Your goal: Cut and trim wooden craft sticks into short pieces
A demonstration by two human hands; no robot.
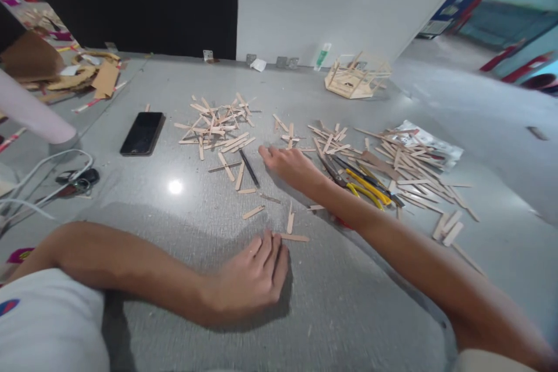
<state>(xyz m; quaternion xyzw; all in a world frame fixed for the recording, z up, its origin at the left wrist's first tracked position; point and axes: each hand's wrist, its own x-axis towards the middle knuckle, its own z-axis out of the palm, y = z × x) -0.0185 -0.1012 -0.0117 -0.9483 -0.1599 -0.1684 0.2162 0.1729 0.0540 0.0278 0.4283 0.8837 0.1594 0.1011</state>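
My left hand (pixel 257 273) rests low on the table with its fingers curled together. Its fingertips meet the left end of a flat wooden craft stick (pixel 296 238). A short cut piece (pixel 290 220) lies just above that stick. My right hand (pixel 290 167) reaches across the table, fingers bent and drawn together. Whatever is under its fingertips is hidden. To its left lie a black pen (pixel 249 168) and a loose heap of cut sticks (pixel 218 122). Several stick pieces (pixel 289 135) lie right behind this hand.
Right of my right forearm are yellow-handled pliers (pixel 368 186) and a larger stick pile (pixel 410 163) by a plastic packet (pixel 440 148). A stick-built frame (pixel 355 78) and a glue tube (pixel 322 56) stand at the back. A phone (pixel 143 133) and keys (pixel 78 180) lie left.
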